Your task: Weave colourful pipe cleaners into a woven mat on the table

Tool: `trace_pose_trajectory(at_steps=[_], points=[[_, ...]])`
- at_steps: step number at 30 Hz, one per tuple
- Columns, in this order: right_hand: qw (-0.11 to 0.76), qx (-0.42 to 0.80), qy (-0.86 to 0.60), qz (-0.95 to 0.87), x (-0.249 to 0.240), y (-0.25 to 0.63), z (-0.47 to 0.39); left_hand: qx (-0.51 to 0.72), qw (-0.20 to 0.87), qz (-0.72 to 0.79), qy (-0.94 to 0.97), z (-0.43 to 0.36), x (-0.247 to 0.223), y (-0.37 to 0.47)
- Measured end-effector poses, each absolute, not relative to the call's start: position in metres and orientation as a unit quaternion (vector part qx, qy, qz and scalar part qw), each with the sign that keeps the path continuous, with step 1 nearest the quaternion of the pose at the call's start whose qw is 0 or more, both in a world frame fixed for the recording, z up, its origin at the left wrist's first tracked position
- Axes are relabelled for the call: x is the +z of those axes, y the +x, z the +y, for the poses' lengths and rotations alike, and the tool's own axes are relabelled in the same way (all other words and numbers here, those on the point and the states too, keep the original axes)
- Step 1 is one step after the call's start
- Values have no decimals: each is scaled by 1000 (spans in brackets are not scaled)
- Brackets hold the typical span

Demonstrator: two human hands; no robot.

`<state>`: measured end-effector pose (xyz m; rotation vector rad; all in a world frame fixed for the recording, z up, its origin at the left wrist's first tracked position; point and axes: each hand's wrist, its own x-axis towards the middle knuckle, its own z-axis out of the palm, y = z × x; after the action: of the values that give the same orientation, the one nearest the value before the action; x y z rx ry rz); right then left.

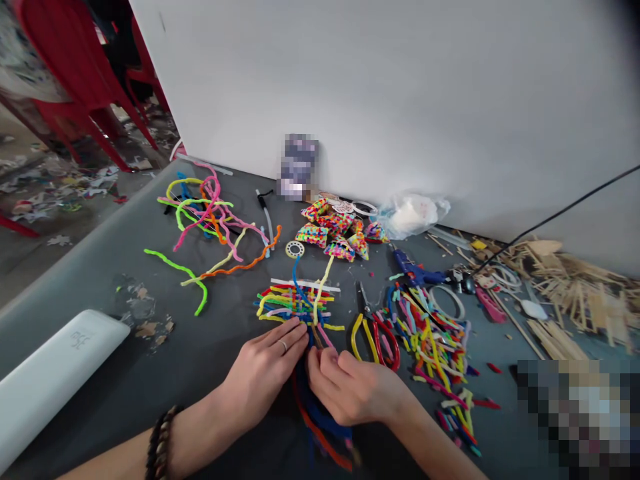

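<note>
A woven patch of colourful pipe cleaners (295, 301) lies on the grey table, with a blue and a pale yellow strand reaching out from its far side. My left hand (270, 363), a ring on one finger, presses on the near edge of the patch, its fingers together. Beside it, my right hand (350, 387) is closed with fingertips pinched at a pink strand (326, 337) by the same edge. Blue and red strands (320, 423) hang below between my hands. Scissors with yellow and red handles (373, 333) lie just right of the patch.
Long pipe cleaners (215, 213) lie at the back left, small beaded pouches (340, 227) behind the patch. A blue glue gun (417, 268), cut pipe cleaners (435, 333) and wooden sticks (565, 287) are on the right. A white case (60, 380) sits at the left, red chairs (75, 60) beyond.
</note>
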<state>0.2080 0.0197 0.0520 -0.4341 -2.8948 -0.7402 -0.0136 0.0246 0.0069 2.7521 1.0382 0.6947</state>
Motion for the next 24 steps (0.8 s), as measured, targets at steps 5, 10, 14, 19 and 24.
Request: trace_pose_trajectory(at_steps=[5, 10, 14, 19, 24], points=[[163, -178, -232, -942, 37, 211, 30, 220, 50, 342, 912, 24, 6, -13], [270, 74, -481, -831, 24, 202, 34, 207, -2, 342, 917, 21, 7, -10], [277, 227, -585, -727, 31, 192, 45, 183, -47, 328, 926, 19, 11, -8], [265, 296, -592, -701, 40, 188, 60, 142, -65, 348, 925, 14, 10, -1], [264, 237, -587, -728, 40, 186, 71, 130, -66, 355, 923, 11, 5, 4]])
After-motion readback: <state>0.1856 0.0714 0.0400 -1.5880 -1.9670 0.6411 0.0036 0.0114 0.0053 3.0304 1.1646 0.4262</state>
